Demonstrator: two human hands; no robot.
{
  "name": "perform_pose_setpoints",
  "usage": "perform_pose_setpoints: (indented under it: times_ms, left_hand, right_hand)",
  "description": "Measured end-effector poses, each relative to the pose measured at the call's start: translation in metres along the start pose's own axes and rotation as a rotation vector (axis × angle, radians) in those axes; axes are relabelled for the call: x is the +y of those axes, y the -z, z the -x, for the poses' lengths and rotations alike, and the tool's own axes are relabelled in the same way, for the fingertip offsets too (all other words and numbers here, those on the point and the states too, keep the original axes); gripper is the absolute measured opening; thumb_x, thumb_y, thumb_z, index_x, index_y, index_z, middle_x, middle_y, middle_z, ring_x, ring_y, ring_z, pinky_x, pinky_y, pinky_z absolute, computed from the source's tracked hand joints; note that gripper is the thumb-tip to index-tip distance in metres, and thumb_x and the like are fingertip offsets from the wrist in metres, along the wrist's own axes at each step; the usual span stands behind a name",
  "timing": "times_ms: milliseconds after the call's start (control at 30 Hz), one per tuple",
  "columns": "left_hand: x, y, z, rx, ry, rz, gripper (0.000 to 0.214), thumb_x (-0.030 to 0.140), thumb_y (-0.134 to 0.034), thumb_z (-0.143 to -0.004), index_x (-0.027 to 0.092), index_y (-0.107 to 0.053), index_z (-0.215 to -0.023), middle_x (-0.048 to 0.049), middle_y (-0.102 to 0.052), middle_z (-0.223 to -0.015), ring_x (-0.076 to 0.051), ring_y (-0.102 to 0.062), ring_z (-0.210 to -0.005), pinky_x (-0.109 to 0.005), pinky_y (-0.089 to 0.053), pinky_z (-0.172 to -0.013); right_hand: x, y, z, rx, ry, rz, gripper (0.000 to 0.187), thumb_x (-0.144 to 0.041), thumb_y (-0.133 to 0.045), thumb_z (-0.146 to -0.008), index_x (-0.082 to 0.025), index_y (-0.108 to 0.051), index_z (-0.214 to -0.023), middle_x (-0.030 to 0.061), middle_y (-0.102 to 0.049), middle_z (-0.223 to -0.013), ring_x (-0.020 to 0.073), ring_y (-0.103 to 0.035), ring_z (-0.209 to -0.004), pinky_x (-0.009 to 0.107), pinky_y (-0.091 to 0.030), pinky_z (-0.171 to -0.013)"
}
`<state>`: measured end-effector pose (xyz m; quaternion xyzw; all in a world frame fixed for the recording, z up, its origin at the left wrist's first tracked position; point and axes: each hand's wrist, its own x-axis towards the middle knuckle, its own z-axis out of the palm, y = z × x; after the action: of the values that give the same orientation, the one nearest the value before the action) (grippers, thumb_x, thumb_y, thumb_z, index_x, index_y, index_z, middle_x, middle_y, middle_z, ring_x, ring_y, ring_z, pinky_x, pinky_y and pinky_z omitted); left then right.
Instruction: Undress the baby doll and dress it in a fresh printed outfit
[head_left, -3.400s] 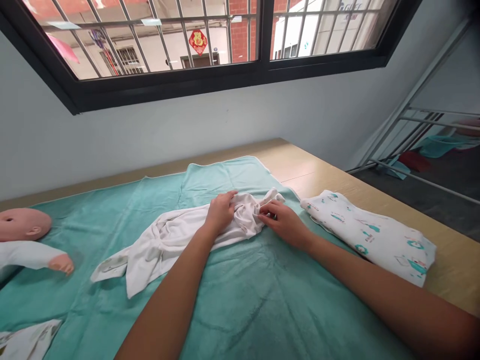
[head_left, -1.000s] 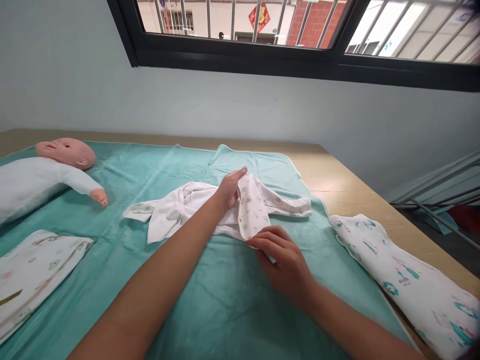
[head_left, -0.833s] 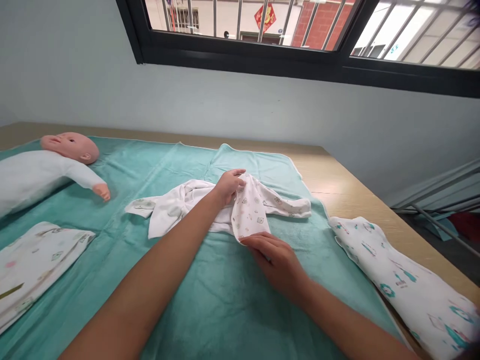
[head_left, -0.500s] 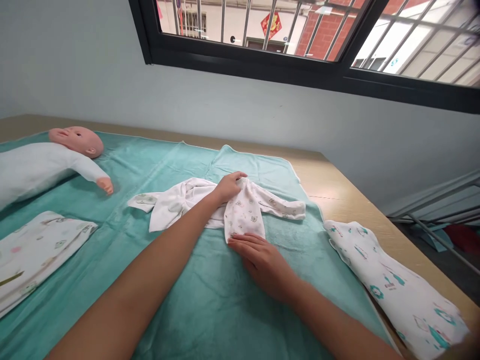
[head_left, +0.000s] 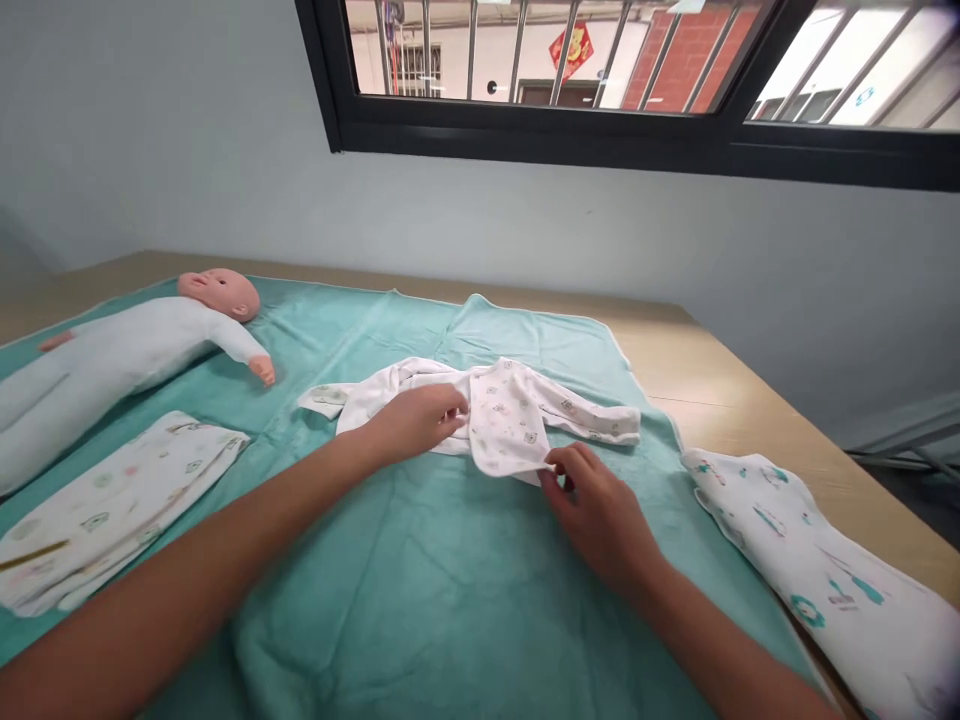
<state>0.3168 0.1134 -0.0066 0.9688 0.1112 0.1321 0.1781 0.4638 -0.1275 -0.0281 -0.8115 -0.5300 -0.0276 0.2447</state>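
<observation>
A small white baby garment (head_left: 504,412) with a faint print lies crumpled in the middle of a teal towel (head_left: 420,590). My left hand (head_left: 417,422) rests on its middle, fingers curled over the cloth. My right hand (head_left: 600,508) pinches the garment's near lower edge between thumb and fingers. One printed sleeve or leg stretches to the right, the plain part trails to the left.
A baby doll (head_left: 142,345) in white lies at the far left of the towel. A folded printed cloth (head_left: 105,505) sits near left, another folded cloth with teal prints (head_left: 817,570) on the wooden table (head_left: 720,380) at right. Wall and barred window behind.
The garment was bunched earlier and now has a printed part spread out. My right hand went from lying flat by the near edge to pinching it. The view has shifted left.
</observation>
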Motion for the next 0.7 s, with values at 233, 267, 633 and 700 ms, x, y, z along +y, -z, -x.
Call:
perform_pose_setpoints:
  times_ms: [233, 267, 633, 700]
  left_hand:
    - [-0.019, -0.011, 0.050, 0.054, -0.126, -0.333, 0.027, 0.022, -0.044, -0.097, 0.019, -0.066, -0.112, -0.0095, -0.066, -0.108, -0.022, -0.058, -0.097, -0.036, -0.046, -0.083]
    - [-0.022, -0.014, 0.052, 0.072, -0.157, -0.354, 0.029, 0.019, -0.042, -0.098, 0.021, -0.066, -0.113, -0.0093, -0.066, -0.109, -0.022, -0.058, -0.097, -0.036, -0.046, -0.083]
    - [-0.010, 0.007, 0.065, 0.074, -0.161, -0.356, 0.027, 0.013, -0.042, -0.094, 0.017, -0.068, -0.100, -0.0084, -0.066, -0.094, -0.020, -0.059, -0.085, -0.033, -0.045, -0.076]
    - [0.003, 0.019, 0.073, 0.050, -0.124, -0.287, 0.024, 0.014, -0.042, -0.093, 0.018, -0.066, -0.095, -0.0069, -0.065, -0.092, -0.019, -0.058, -0.085, -0.031, -0.045, -0.075]
  right_hand:
    - [0.002, 0.006, -0.004, -0.157, -0.185, 0.162, 0.031, -0.045, -0.052, -0.091, -0.022, -0.042, -0.073, -0.0032, -0.057, -0.064, 0.0146, -0.046, -0.055, 0.027, -0.024, -0.051]
    - [0.001, 0.006, -0.004, -0.164, -0.163, 0.175, 0.029, -0.043, -0.052, -0.090, -0.022, -0.043, -0.073, -0.0029, -0.058, -0.067, 0.0146, -0.048, -0.057, 0.027, -0.024, -0.052]
    - [-0.002, 0.010, 0.002, -0.102, 0.018, 0.227, 0.025, -0.028, -0.047, -0.090, -0.020, -0.040, -0.067, -0.0017, -0.054, -0.063, 0.0135, -0.040, -0.057, 0.028, -0.019, -0.055]
    - [-0.001, 0.016, 0.003, -0.088, 0.077, 0.200, 0.025, -0.025, -0.047, -0.089, -0.020, -0.039, -0.066, -0.0019, -0.051, -0.060, 0.0130, -0.037, -0.056, 0.028, -0.020, -0.055]
